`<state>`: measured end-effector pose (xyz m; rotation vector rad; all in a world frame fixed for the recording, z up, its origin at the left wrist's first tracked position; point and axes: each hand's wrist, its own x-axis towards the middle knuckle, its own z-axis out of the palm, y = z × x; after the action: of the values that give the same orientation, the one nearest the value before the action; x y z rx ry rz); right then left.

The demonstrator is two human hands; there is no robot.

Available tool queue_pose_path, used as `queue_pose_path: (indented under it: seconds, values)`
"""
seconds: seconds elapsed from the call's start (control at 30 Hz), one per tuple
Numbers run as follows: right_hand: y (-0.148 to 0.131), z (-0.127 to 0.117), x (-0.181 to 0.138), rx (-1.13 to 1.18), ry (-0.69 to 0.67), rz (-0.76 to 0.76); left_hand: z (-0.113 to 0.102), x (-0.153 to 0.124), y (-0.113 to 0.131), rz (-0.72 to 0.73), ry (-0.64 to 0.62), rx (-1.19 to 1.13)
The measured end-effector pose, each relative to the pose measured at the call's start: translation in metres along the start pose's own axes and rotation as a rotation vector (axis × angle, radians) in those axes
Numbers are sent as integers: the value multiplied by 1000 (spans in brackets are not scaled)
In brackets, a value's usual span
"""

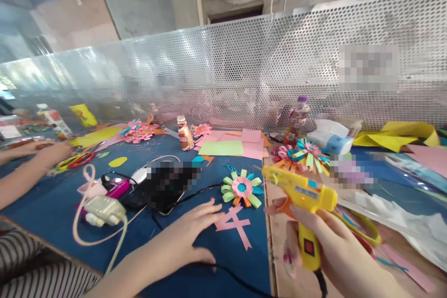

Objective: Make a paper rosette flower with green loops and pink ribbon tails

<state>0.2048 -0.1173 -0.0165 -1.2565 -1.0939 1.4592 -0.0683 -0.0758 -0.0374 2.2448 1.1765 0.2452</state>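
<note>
Head view: the right hand [335, 247] grips a yellow glue gun [303, 195] by its handle, a finger at the orange trigger, nozzle pointing left toward a finished paper flower [241, 188] of green, pink and orange strips. The left hand [190, 230] lies flat and open on the blue mat [52, 209], fingertips touching crossed pink strips [233, 224] that look unglued. Farther back stand more finished flowers [302, 153], sheets of paper [223, 146] and a small bottle [184, 132]. Another person's hand [52, 151] works at far left.
</note>
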Motion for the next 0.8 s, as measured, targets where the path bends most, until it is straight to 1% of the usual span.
queue_pose_path:
  seconds: [0.03,0.1,0.17,0.2,0.33,0.47,0.53,0.6,0.7,0.8]
  values:
    - [0,2,-2,-44,20,20,1,-6,0,-22,-41,6]
    - [2,5,-5,-158,78,16,2,-13,0,-49,-108,29]
    - [7,5,-6,-254,119,-15,4,-17,1,-62,-152,68]
    - [9,5,-6,-284,126,-20,5,-17,1,-65,-155,86]
    - [17,5,-3,-351,84,-9,8,-10,1,-31,-99,111]
    - [20,5,2,-427,32,-37,15,-7,-2,41,-91,118]
    - [23,5,4,-508,5,-46,20,-11,-3,51,-60,140]
    - [26,5,6,-580,-4,-41,27,-18,-5,56,-4,177]
    - [29,9,6,-569,-11,1,36,-31,-7,60,80,230]
    - [27,15,4,-516,-57,9,41,-37,-6,35,134,251]
